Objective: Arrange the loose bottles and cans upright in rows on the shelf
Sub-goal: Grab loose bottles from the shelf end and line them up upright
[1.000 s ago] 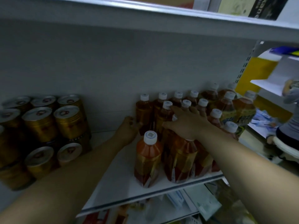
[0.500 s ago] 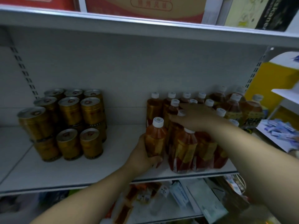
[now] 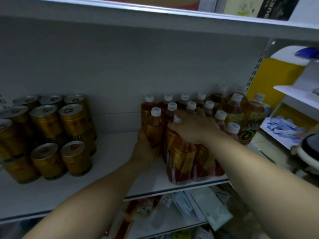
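Note:
Several amber tea bottles with white caps stand upright in rows on the right half of the white shelf (image 3: 112, 166). My left hand (image 3: 144, 152) grips the lower body of one tea bottle (image 3: 153, 126) at the left edge of the group, level with the second row. My right hand (image 3: 191, 128) lies over the tops of the front bottles, fingers curled over the shoulder of the front bottle (image 3: 181, 159). Gold cans (image 3: 46, 121) are stacked in two layers on the left.
Larger yellow-labelled bottles (image 3: 248, 121) stand at the shelf's right end. The shelf above carries boxes. A lower shelf (image 3: 172, 221) holds flat packets. A side rack at the far right holds small blue-white packets (image 3: 283, 126).
My left hand has pushed its bottle back from the front row into line beside the second row. My right hand stays on the front bottles. The view has shifted slightly.

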